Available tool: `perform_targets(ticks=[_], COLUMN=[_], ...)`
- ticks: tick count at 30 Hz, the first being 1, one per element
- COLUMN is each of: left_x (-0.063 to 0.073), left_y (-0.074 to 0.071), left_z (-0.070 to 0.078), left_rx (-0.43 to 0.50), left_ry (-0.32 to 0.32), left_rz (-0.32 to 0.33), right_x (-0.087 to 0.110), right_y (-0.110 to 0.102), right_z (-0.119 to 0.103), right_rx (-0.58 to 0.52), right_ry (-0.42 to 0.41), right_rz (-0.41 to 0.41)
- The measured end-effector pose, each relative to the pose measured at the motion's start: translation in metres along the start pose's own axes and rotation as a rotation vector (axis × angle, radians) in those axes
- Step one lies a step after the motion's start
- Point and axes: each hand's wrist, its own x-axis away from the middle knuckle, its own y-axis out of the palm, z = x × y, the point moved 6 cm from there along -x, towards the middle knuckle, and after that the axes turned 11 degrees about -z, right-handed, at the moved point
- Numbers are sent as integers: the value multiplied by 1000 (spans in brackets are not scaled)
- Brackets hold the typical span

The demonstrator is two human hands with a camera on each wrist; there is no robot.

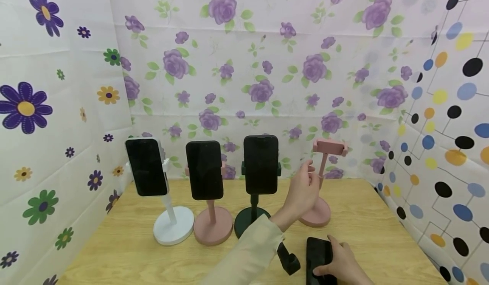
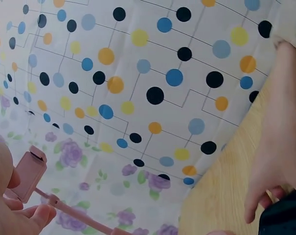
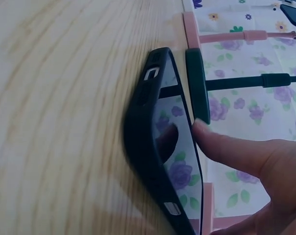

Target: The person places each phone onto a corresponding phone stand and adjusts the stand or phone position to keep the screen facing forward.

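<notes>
My left hand [image 1: 303, 191] is raised with loosely bent fingers in front of a pink phone stand [image 1: 324, 166]. The left wrist view has its fingers beside the stand's pink clamp [image 2: 30, 174]; no hold on it shows. A black phone [image 1: 318, 253] lies screen up on the wooden table [image 1: 359, 217], near its front. My right hand [image 1: 341, 261] grips this phone by its sides. In the right wrist view the thumb [image 3: 226, 147] touches the edge of the glossy screen [image 3: 179, 161], while the other fingers are mostly hidden.
Left of the pink stand, three stands hold dark-screened phones: a white stand [image 1: 173, 225], another pink stand [image 1: 213, 227] and a dark green stand [image 1: 244, 223]. A small black device [image 1: 288, 260] sits by the left sleeve [image 1: 248, 251]. Patterned cloth [image 1: 244, 43] surrounds the table.
</notes>
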Motion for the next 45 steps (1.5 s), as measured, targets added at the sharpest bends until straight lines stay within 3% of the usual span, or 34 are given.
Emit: perform_targets(ticks=[8, 14, 27, 35, 40, 45], left_x=[-14, -22, -34, -44, -47, -49], left_y=[-2, -4, -4, -7, -5, -4], left_z=[9, 15, 15, 23, 19, 17], left_rx=[105, 113, 144, 130, 148, 163], left_ry=[-41, -42, -44, 10, 5, 13], left_rz=[47, 76, 134, 115, 97, 123], right_x=[-5, -9, -9, -11, -12, -13], right_y=[-3, -2, -3, -6, -6, -4], right_z=[4, 10, 11, 10, 9, 10], right_rx=[14, 0, 2, -8, 1, 2], right_ry=[32, 59, 36, 41, 30, 53], right_rz=[-25, -45, -11, 26, 44, 30])
